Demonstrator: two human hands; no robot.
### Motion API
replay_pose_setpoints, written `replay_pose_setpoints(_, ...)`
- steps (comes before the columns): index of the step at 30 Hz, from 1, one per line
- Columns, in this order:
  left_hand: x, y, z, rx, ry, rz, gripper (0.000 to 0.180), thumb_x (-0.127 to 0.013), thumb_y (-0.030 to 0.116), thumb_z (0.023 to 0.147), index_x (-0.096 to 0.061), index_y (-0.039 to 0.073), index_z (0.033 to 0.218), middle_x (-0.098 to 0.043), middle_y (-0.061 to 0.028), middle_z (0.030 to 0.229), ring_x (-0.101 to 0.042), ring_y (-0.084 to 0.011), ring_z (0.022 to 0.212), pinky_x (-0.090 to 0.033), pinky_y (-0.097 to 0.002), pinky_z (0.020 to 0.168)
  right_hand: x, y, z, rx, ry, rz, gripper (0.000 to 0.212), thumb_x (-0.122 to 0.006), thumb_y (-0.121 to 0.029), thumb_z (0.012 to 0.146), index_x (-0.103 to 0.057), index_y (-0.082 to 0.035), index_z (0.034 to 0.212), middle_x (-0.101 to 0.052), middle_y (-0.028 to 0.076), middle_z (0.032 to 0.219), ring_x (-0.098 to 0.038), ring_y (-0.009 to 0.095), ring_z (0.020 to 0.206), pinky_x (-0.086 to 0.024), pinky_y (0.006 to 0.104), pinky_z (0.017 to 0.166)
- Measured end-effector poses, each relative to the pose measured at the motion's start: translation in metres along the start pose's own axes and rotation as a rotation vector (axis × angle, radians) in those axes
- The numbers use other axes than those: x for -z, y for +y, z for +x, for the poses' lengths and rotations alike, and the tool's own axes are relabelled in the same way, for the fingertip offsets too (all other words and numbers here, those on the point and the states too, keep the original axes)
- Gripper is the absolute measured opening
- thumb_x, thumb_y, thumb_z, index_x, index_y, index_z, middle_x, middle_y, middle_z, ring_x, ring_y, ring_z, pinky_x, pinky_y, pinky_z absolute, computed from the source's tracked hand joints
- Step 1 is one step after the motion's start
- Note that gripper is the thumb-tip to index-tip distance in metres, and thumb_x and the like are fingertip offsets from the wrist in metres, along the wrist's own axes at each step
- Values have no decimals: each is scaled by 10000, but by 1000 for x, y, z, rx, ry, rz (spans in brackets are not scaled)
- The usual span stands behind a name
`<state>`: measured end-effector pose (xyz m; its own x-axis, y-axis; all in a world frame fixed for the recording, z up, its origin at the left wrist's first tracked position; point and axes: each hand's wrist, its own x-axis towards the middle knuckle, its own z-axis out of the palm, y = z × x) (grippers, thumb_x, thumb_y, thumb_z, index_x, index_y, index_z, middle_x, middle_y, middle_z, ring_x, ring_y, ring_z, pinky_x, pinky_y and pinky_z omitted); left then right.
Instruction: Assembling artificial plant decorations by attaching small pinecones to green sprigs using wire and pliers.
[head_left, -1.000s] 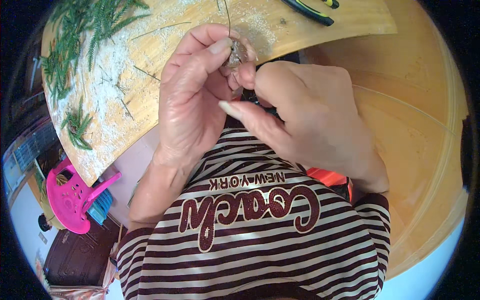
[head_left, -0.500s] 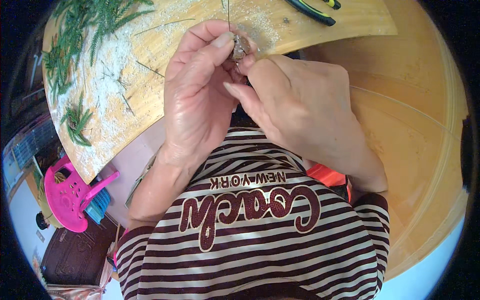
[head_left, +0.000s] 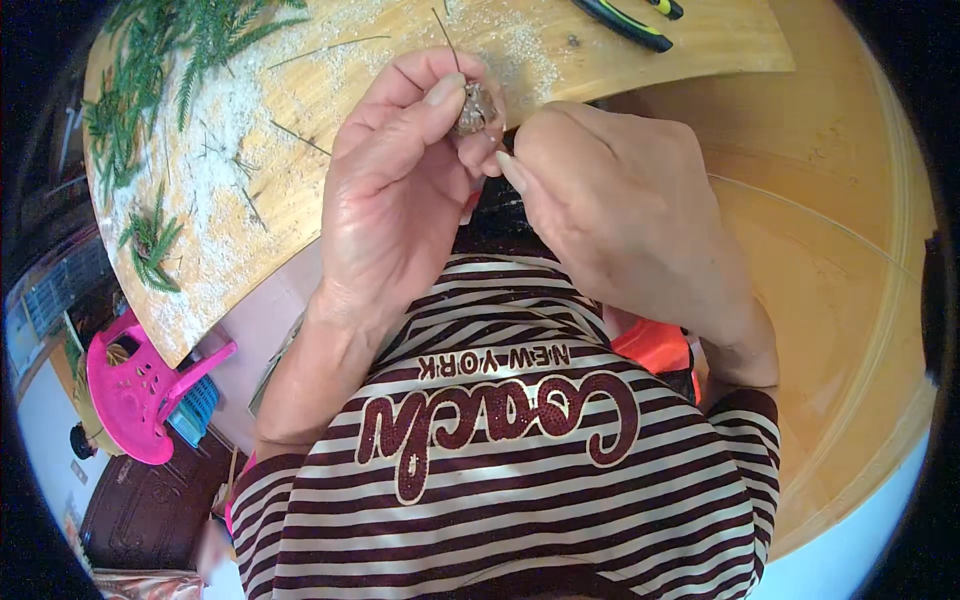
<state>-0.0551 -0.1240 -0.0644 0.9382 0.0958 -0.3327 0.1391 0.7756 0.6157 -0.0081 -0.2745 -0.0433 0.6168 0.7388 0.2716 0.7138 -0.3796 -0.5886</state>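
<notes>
My left hand (head_left: pixel 385 200) pinches a small brown, rounded piece (head_left: pixel 477 110) between thumb and fingers; it looks like a little pine cone with pale specks, but its kind is not certain. From the piece's upper end a thin dark wire (head_left: pixel 444 35) sticks up past my thumb. Just to the right and slightly below it is my right hand (head_left: pixel 620 190), curled, with the thumb pressed against the bent fingers. Whatever the right fingertips pinch is hidden or too thin to make out.
Green artificial pine sprigs (head_left: pixel 150 70) lie at the table's left, with a smaller sprig (head_left: pixel 150 240) nearer me. White grains (head_left: pixel 215 150) and loose dark needles are scattered over the wooden tabletop (head_left: pixel 290 205). Pliers (head_left: pixel 625 25) with black and yellow-green handles rest at the far edge. A pink plastic stool (head_left: pixel 135 390) stands lower left.
My right hand has drawn slightly away from the brown piece, showing more of it. The wire now leans to the left instead of standing straight. My left hand has shifted slightly.
</notes>
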Motion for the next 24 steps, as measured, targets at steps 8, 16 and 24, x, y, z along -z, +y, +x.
replay_pose_setpoints(8, 7, -3, 1, 20, -84, 35, 191, -530, 134, 908, -555, -27, 1009, -579, -67, 853, -446, -95, 624, -407, -233, 625, 8, 6, -2, 49, -60, 40, 170, -619, -2, 705, -452, -34, 700, -466, 125, 621, -509, 330, 557, -407, 386, 488)
replay_pose_setpoints(16, 14, -4, 1, 33, -175, 200, 177, -550, 142, 904, -581, -27, 948, -570, -42, 778, -453, -81, 620, -393, -213, 604, 22, 9, -4, 82, -163, 70, 165, -597, -3, 716, -436, -33, 699, -454, 121, 612, -506, 323, 549, -389, 378, 467)
replay_pose_setpoints(24, 9, -2, -12, -142, -313, 685, 153, -636, 115, 854, -591, -13, 924, -572, -9, 733, -514, -85, 651, -419, -212, 614, 41, 12, -13, 69, -303, 268, 180, -575, 5, 722, -408, -36, 669, -427, 70, 543, -526, 243, 452, -383, 336, 412)
